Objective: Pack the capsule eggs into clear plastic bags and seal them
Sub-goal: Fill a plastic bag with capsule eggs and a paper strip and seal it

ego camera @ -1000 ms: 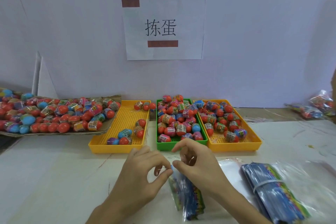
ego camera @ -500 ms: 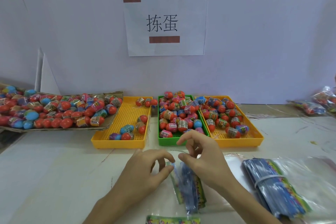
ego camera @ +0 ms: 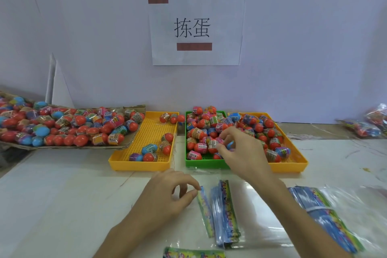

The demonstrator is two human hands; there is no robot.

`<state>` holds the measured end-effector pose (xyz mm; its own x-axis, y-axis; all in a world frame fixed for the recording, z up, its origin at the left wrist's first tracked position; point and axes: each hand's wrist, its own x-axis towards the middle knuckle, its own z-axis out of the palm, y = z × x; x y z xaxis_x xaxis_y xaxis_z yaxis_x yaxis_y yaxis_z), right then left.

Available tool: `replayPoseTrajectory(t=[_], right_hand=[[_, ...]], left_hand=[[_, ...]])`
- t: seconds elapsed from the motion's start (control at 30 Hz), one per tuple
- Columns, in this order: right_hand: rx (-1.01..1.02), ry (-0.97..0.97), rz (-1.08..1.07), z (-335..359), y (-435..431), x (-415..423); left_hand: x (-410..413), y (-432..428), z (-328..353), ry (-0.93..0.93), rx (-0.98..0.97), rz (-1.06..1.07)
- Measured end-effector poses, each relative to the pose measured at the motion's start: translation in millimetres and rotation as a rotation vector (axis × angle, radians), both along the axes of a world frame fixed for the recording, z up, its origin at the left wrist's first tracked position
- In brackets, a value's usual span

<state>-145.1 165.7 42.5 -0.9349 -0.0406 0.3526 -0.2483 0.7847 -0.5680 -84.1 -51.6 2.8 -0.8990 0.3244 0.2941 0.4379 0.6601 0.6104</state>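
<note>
Where the bench (ego camera: 52, 195) meets the wall at the left of the frame, a flat cardboard sheet (ego camera: 134, 109) holds a big pile of capsule eggs (ego camera: 69, 125), mostly red and blue. Next to it sits a yellow tray (ego camera: 138, 164) with only a few eggs in it. Lower down, near the middle of the frame, the left hand (ego camera: 167, 197) pinches the top edge of a clear plastic bag (ego camera: 206, 209) between thumb and finger, so its grip is closed on the bag. The bag lies flat on the bench beside a small stack of more bags (ego camera: 225, 216). Above that, a green tray (ego camera: 201, 163) is heaped with eggs. The right hand (ego camera: 240, 151) reaches into this tray, and its fingers curl around eggs at the near end, so its grip is on them. Just right of it, touching the green one, is another yellow tray (ego camera: 293, 166) full of eggs. At the lower right of the frame lies a bundle of bags (ego camera: 322, 216) tied with a band. On the wall above hangs a paper sign (ego camera: 196, 27).
</note>
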Motion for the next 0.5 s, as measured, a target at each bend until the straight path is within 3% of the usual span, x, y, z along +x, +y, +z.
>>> replayPoseTrajectory(t=[0.1, 0.2, 0.3, 0.37, 0.5], right_hand=[[0.136, -0.071, -0.018, -16, -5, -8], [0.071, -0.005, -0.036, -24, -1, -7], [-0.080, 0.183, -0.005, -15, 2, 1], [-0.293, 0.199, 0.121, -3, 1, 10], [-0.491, -0.074, 0.486, 11, -11, 29]], left_hand=[[0, -1, 1, -0.009, 0.036, 0.000], [-2, -3, 1, -0.012, 0.085, 0.012], [0, -5, 1, -0.054, 0.128, -0.007], [2, -5, 4, -0.069, 0.139, -0.018], [3, -4, 7, -0.068, 0.174, -0.012]])
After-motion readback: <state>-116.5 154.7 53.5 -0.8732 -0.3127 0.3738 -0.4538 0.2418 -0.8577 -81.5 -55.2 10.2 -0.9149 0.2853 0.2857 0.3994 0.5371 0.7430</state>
